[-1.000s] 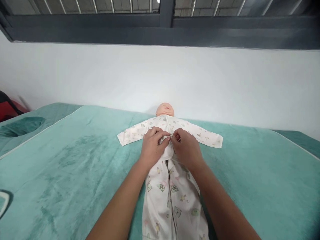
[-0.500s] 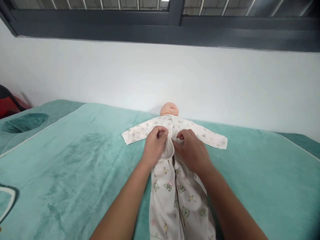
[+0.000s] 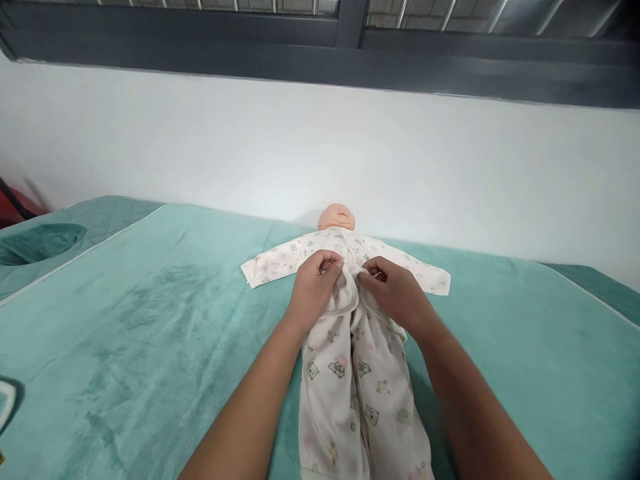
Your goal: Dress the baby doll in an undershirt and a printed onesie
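Note:
A baby doll lies on its back on a teal blanket, head toward the wall. It wears a white romper printed with small animals, sleeves spread out to both sides. My left hand pinches the left front flap of the romper at the chest. My right hand pinches the right flap beside it. The two flaps are drawn slightly apart between my fingers, and the romper's front stands open there.
A white wall rises just behind the doll, under a dark window frame. A darker teal cloth lies at the far left, with something red behind it. A white-edged object shows at the left edge.
My hands have parted a little, pulling the romper's front flaps further open at the chest. The view has shifted slightly.

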### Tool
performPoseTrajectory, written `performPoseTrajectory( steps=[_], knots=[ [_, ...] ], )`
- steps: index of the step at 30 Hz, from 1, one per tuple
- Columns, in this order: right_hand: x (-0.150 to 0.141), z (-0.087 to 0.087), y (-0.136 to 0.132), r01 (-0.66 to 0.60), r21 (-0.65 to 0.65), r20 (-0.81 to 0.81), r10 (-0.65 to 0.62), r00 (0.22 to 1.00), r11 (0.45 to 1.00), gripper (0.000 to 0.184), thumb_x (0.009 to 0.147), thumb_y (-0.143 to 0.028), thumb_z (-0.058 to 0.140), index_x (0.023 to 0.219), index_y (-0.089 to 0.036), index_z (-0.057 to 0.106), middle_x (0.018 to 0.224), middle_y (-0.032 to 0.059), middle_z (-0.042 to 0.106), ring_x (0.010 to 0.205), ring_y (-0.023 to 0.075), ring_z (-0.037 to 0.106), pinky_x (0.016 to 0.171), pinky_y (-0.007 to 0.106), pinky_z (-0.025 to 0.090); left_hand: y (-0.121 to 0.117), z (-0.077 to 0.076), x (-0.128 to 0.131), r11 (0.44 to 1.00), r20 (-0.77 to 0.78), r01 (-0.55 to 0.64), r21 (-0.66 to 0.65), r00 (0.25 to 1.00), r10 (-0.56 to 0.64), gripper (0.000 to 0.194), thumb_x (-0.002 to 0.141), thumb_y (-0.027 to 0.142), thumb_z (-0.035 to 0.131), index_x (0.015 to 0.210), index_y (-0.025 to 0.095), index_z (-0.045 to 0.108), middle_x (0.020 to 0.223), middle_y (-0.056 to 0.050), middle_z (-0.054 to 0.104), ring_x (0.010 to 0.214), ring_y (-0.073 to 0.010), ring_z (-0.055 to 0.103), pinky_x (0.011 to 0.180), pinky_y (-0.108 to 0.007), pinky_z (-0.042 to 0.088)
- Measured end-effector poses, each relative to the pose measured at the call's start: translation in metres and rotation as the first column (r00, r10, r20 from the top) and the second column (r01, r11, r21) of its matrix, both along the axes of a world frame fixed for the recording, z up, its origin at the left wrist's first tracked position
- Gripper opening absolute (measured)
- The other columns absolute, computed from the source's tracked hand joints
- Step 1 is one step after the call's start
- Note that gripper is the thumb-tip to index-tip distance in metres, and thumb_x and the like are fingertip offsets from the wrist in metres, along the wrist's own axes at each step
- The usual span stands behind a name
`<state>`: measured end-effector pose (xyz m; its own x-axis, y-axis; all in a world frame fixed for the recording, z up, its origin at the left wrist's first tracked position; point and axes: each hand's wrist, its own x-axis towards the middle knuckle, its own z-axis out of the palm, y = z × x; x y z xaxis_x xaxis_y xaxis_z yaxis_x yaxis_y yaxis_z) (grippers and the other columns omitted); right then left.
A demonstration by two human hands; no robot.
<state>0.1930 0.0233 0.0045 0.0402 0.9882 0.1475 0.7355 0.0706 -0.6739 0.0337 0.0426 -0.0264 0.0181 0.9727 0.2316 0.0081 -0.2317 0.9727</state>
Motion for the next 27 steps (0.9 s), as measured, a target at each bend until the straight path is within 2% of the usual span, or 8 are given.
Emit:
performPoseTrajectory(
  steps=[3, 7, 10, 14, 16, 19, 24, 27],
  knots=[
    [0.012, -0.001, 0.002, -0.094, -0.112, -0.302, 0.057, 0.952, 0.989, 0.015, 0.08, -0.037, 0.058, 0.078, -0.022, 0.059, 0.065, -0.0042, 0.05, 0.06, 0.0128, 0.044, 0.056, 0.026, 0.034, 0.002, -0.001, 0.0, 1.0, -0.013, -0.003, 0.003, 1.0, 0.003, 0.012, 0.084, 0.03, 0.057, 0.084, 0.02, 0.064, 0.07, 0.003, 0.057, 0.065, -0.0109, 0.05, 0.067, -0.023, 0.04],
    [0.013, -0.005, 0.002, -0.046, -0.083, -0.637, -0.017, 0.771, 0.995, 0.015, 0.074, -0.034, 0.065, 0.076, -0.022, 0.057, 0.064, -0.0049, 0.046, 0.058, 0.0115, 0.042, 0.053, 0.024, 0.034, 0.002, 0.002, 0.001, 1.0, -0.037, -0.016, 0.016, 0.999, 0.016, 0.012, 0.084, 0.03, 0.056, 0.084, 0.02, 0.064, 0.072, 0.003, 0.058, 0.068, -0.0113, 0.05, 0.068, -0.023, 0.04],
    [0.005, -0.009, 0.001, -0.018, -0.036, -0.738, -0.014, 0.674, 0.999, 0.016, 0.074, -0.033, 0.067, 0.078, -0.022, 0.057, 0.063, -0.0051, 0.044, 0.055, 0.0108, 0.038, 0.05, 0.023, 0.03, 0.003, 0.008, 0.004, 0.999, -0.041, -0.004, 0.035, 0.999, 0.005, 0.012, 0.084, 0.028, 0.056, 0.084, 0.02, 0.065, 0.076, 0.002, 0.061, 0.071, -0.0122, 0.053, 0.068, -0.023, 0.041],
    [-0.004, -0.012, 0.0, -0.059, -0.018, -0.825, 0.018, 0.565, 0.998, 0.015, 0.074, -0.031, 0.068, 0.077, -0.022, 0.058, 0.061, -0.0056, 0.042, 0.055, 0.01, 0.037, 0.05, 0.023, 0.029, 0.004, 0.018, 0.01, 0.999, -0.065, 0.034, 0.019, 0.997, -0.033, 0.011, 0.083, 0.026, 0.057, 0.082, 0.02, 0.065, 0.077, 0.001, 0.063, 0.072, -0.013, 0.054, 0.068, -0.023, 0.042],
    [-0.005, -0.015, 0.0, -0.088, -0.017, -0.835, 0.034, 0.549, 0.996, 0.013, 0.074, -0.029, 0.068, 0.079, -0.021, 0.059, 0.062, -0.0055, 0.044, 0.056, 0.0097, 0.038, 0.051, 0.023, 0.03, 0.004, 0.019, 0.012, 0.999, -0.098, 0.052, 0.005, 0.994, -0.051, 0.011, 0.082, 0.025, 0.057, 0.08, 0.02, 0.066, 0.076, 0.001, 0.064, 0.071, -0.0132, 0.054, 0.067, -0.024, 0.042],
    [-0.003, -0.019, 0.003, -0.121, -0.014, -0.823, 0.057, 0.566, 0.993, 0.012, 0.075, -0.029, 0.068, 0.083, -0.021, 0.063, 0.066, -0.0048, 0.048, 0.058, 0.0097, 0.041, 0.054, 0.023, 0.032, 0.004, 0.019, 0.012, 0.998, -0.113, 0.068, -0.019, 0.991, -0.069, 0.011, 0.082, 0.027, 0.058, 0.08, 0.02, 0.067, 0.075, 0.001, 0.064, 0.07, -0.0132, 0.054, 0.065, -0.024, 0.041],
    [-0.001, -0.024, 0.005, -0.16, -0.004, -0.823, 0.088, 0.561, 0.987, 0.016, 0.076, -0.029, 0.067, 0.09, -0.023, 0.065, 0.072, -0.0038, 0.055, 0.062, 0.0111, 0.047, 0.058, 0.024, 0.037, 0.005, 0.018, 0.01, 0.984, -0.017, 0.12, -0.128, 0.992, -0.123, 0.011, 0.08, 0.029, 0.06, 0.081, 0.019, 0.065, 0.069, 0.001, 0.06, 0.061, -0.0115, 0.05, 0.055, -0.023, 0.036],
    [-0.001, -0.024, 0.005, -0.167, 0.014, -0.795, 0.112, 0.595, 0.986, 0.017, 0.076, -0.03, 0.066, 0.092, -0.024, 0.065, 0.073, -0.004, 0.057, 0.061, 0.0111, 0.048, 0.058, 0.024, 0.038, 0.006, 0.019, 0.011, 0.985, 0.009, 0.115, -0.129, 0.993, -0.114, 0.01, 0.079, 0.028, 0.062, 0.079, 0.018, 0.065, 0.069, 0.001, 0.06, 0.063, -0.0114, 0.051, 0.057, -0.023, 0.037]
  ],
)
